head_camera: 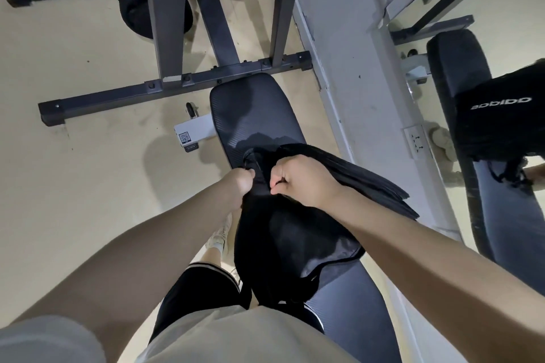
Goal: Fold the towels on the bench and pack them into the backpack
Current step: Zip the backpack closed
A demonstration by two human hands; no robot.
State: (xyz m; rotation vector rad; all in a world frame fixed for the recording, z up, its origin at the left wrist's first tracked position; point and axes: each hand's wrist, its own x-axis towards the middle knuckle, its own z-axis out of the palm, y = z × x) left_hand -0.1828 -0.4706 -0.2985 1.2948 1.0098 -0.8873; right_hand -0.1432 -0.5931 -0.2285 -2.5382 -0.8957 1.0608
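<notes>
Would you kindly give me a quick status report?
Left hand and right hand both grip the black backpack on the bench. No towel visible. Nothing in the way.

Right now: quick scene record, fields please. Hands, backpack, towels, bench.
left hand: grips the backpack's top edge
right hand: curled on the backpack's top, pinching at it
backpack: black, lying on the bench
towels: dark folded stack under the right wrist, beside the backpack
bench: dark padded, far end bare
mirror: right, reflects the scene
</notes>
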